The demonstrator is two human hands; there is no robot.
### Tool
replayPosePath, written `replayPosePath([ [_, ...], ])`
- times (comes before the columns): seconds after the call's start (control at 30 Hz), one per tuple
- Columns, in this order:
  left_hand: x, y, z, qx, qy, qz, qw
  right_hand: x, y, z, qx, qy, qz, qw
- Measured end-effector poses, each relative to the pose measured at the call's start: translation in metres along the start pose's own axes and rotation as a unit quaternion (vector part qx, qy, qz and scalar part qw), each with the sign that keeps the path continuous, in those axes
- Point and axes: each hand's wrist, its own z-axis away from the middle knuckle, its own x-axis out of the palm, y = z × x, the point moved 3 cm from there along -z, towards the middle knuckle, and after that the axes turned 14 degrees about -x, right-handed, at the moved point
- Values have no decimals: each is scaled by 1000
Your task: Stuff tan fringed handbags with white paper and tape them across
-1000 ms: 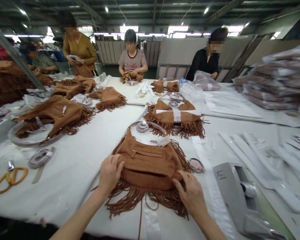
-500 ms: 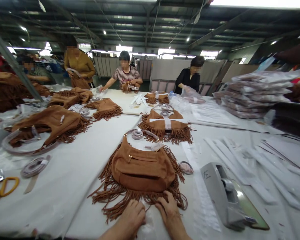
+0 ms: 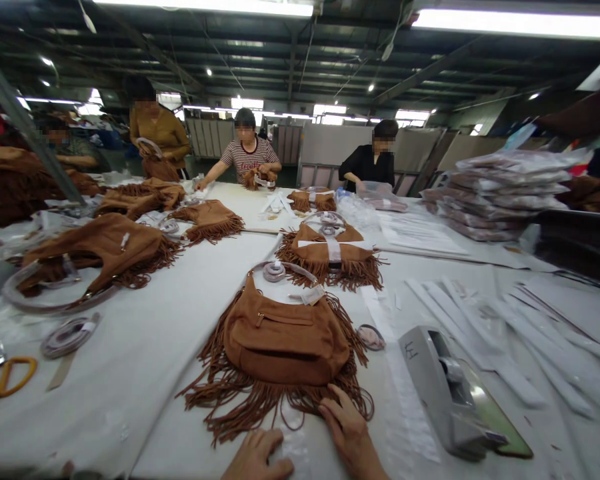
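Observation:
A brown suede shoulder bag [image 3: 285,333] with long fringe lies flat in front of me, its zip pocket facing up. The wrapped strap arches at its top beside a paper tag [image 3: 313,295]. My right hand [image 3: 347,423] rests at the bag's lower right edge, fingers stretched out over the fringe. Lower and to the left, my left hand [image 3: 260,457] is just below the fringe on the table, thumb and forefinger apart; its lower part is cut off by the frame. A pale, translucent strip [image 3: 297,441] lies between my hands.
On the right stand a grey tape dispenser [image 3: 440,393] and white strips [image 3: 490,340]. Scissors [image 3: 7,380] and a coiled strap [image 3: 70,335] lie left. Another fringed bag [image 3: 330,247] sits beyond. Bagged goods [image 3: 500,193] are stacked right; several people work across the table.
My left hand has drawn back from the fringe toward the near table edge, and its fingers have spread. My right hand has shifted slightly right. The bag stays in place.

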Motion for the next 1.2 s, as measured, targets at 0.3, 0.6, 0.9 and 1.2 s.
replayPosePath([
  [0.3, -6, 11, 2, 36, 62, -13, 997, -35, 2, -9, -118, -7, 137, 984],
  [0.6, -1, 8, -1, 16, 28, -23, 999, 38, -27, -16, -128, -14, 15, 992],
  [0.9, -12, 4, -12, 4, -34, 26, 999, 27, -10, -20, -111, -19, -13, 994],
  [1.2, -12, -16, 4, 34, 33, 51, 998, 21, -2, -13, -126, -18, 25, 992],
])
